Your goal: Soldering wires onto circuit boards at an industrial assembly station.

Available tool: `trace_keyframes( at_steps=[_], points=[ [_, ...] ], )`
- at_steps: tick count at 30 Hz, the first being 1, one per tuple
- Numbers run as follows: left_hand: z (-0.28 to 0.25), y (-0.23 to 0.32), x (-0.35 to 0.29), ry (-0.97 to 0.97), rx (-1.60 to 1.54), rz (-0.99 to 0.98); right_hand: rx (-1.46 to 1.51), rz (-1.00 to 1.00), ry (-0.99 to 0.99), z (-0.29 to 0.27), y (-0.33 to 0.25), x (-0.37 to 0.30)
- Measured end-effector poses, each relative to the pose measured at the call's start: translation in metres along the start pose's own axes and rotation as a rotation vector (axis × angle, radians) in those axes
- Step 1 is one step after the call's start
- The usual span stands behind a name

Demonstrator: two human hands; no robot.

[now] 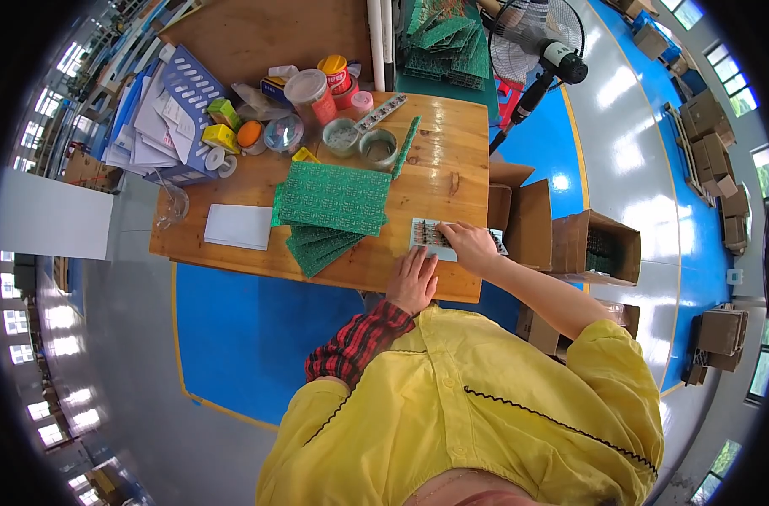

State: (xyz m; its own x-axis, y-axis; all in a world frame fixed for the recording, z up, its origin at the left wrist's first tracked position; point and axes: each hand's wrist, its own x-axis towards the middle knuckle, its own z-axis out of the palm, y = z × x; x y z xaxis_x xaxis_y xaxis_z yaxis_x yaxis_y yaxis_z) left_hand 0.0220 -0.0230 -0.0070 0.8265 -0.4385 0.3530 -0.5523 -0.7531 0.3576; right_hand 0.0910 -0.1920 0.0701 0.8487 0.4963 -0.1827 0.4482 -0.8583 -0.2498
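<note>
Your left hand (pixel 412 282) lies fairly flat at the pale plate's (pixel 443 252) near left end, fingers straight and close together, seemingly gripping nothing; let it brace that end against sliding. Your right hand (pixel 470 246) reaches over the plate, fingers bent and drawn narrow at the dark parts (pixel 428 234); I cannot tell whether it pinches one. The plate lies by the near right corner of the table (pixel 439 190), so light, straight-down touches should serve better than outward pushes. Farther left, the fanned green boards (pixel 338 198) sit apart, leaving working room; beyond them stand small bowls (pixel 383 166).
</note>
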Motion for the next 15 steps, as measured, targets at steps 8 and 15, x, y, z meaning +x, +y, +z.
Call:
trace_keyframes(
  at_steps=[8,15],
  points=[
    [0.0,0.002,-0.001,-0.001,0.008,0.011,0.029,0.026,-0.141,-0.012,0.012,0.012],
    [0.007,0.0,-0.006,-0.048,0.009,0.001,-0.237,-0.049,0.24,0.048,-0.011,-0.019]
  ],
)
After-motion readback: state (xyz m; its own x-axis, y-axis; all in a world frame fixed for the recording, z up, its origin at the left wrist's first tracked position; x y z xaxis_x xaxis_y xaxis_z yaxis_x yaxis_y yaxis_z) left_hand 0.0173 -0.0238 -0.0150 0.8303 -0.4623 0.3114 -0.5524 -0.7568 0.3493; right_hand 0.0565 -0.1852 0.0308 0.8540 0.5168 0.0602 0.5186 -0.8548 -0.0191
